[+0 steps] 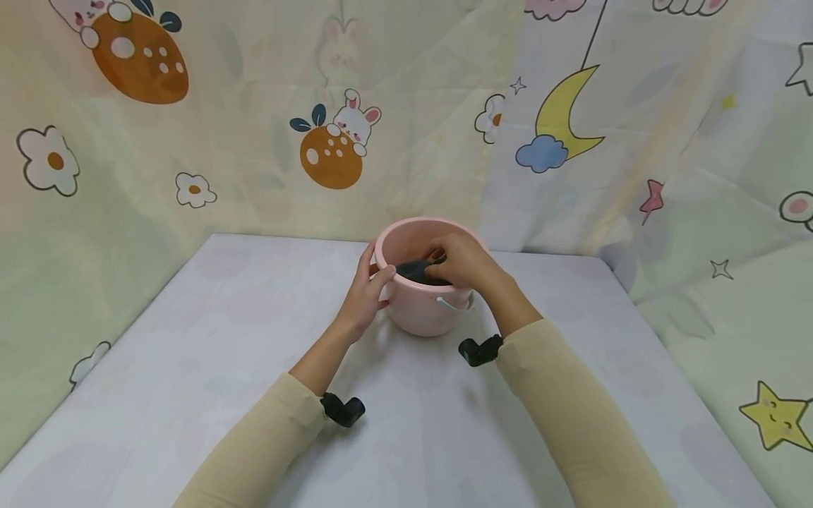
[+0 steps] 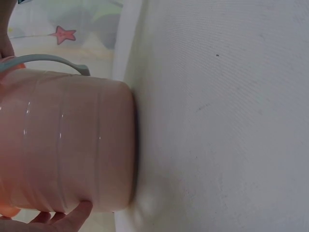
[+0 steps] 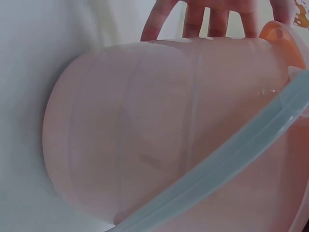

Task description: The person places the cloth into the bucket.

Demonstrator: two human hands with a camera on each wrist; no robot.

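Note:
A pink bucket (image 1: 422,314) with a pale grey-blue handle (image 3: 217,166) stands upright near the table's far edge. My left hand (image 1: 364,300) rests against the bucket's left side, its fingers spread and fairly straight, the thumb at the rim. Those same fingers (image 3: 193,21) touch the bucket wall in the right wrist view. My right hand (image 1: 466,261) reaches over the rim from the right, with curled fingers that pinch a dark, cloth-like item (image 1: 416,271) inside. The bucket's wall hides the lower part of that item, so its exact kind cannot be told.
The bucket stands on a white-covered table (image 1: 254,339). A cartoon-printed curtain (image 1: 254,141) hangs close behind it and along both sides. A small dark camera mount is strapped at each wrist, one on the left (image 1: 343,410) and one on the right (image 1: 479,351).

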